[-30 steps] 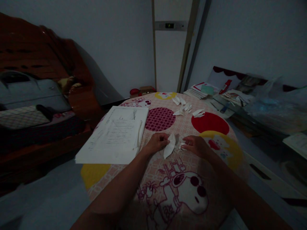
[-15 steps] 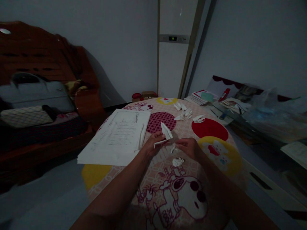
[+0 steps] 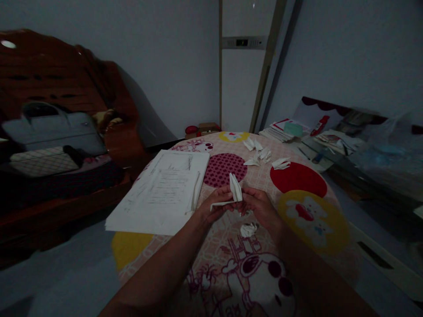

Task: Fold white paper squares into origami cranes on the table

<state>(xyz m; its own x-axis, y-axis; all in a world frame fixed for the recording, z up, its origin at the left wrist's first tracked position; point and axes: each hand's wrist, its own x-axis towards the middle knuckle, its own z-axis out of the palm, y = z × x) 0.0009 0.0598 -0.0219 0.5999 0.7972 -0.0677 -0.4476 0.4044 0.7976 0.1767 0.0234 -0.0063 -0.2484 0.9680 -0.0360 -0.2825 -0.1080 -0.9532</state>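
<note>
Above the round table, a white folded paper crane [image 3: 235, 189] is between my two hands, its wings standing up. A thin, bent strip of it points left across my left fingers. My left hand [image 3: 215, 201] pinches it from the left. My right hand [image 3: 259, 203] closes on its right side; my right fingertips are partly hidden behind the paper. Just below the hands a crumpled white paper piece [image 3: 248, 229] lies on the cloth. Farther back several other folded white paper pieces [image 3: 256, 154] are scattered, one of them [image 3: 280, 164] at the red circle's edge.
A stack of printed paper sheets [image 3: 158, 211] covers the left of the patterned tablecloth [image 3: 211, 251]. To the right stands a glass-topped table with papers, a green box [image 3: 293, 129] and a plastic bag [image 3: 390, 141]. A wooden sofa [image 3: 122, 136] holding bags is at left.
My right hand has come in to the left and now grips the paper crane together with my left hand. The crane's raised part stands more upright. The view has shifted slightly.
</note>
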